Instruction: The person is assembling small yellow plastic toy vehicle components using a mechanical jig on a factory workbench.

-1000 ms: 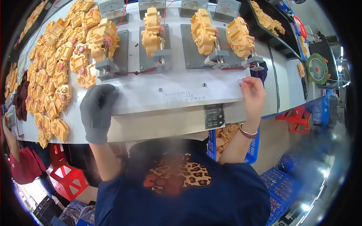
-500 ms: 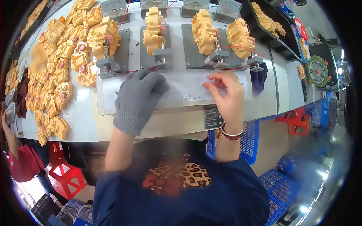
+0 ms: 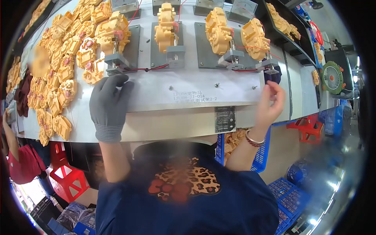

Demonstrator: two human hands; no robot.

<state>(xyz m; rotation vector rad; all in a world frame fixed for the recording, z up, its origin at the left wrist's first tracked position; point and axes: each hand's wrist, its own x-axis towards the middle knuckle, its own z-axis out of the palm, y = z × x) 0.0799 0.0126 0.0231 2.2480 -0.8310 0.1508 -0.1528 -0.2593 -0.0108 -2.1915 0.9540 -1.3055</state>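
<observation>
My left hand [image 3: 109, 105], in a grey knitted glove, is at the white board's left end, just below the leftmost metal clamp [image 3: 116, 64]. Its fingers are loosely bent, with a gap to the thumb and nothing visible between them. My bare right hand [image 3: 271, 102] is at the board's right end, below the rightmost clamp [image 3: 270, 66]. Its fingers curve apart from the thumb, holding nothing visible. Yellow plastic gearbox housings stand in the row of fixtures: one on the left [image 3: 113, 33], one beside it [image 3: 165, 29], and two on the right [image 3: 218, 31] [image 3: 255, 39].
Many loose yellow housings [image 3: 55, 78] cover the table's left side. Meters [image 3: 207, 7] with red wires stand behind the fixtures. At right are a black tray [image 3: 291, 43], a green fan [image 3: 331, 76] and a blue crate [image 3: 260, 152]. A co-worker's arm [image 3: 11, 137] shows far left.
My hands have moved apart: the left toward the leftmost clamp, the right toward the rightmost one. Screws along the board's front are now uncovered. The whole view has shifted slightly.
</observation>
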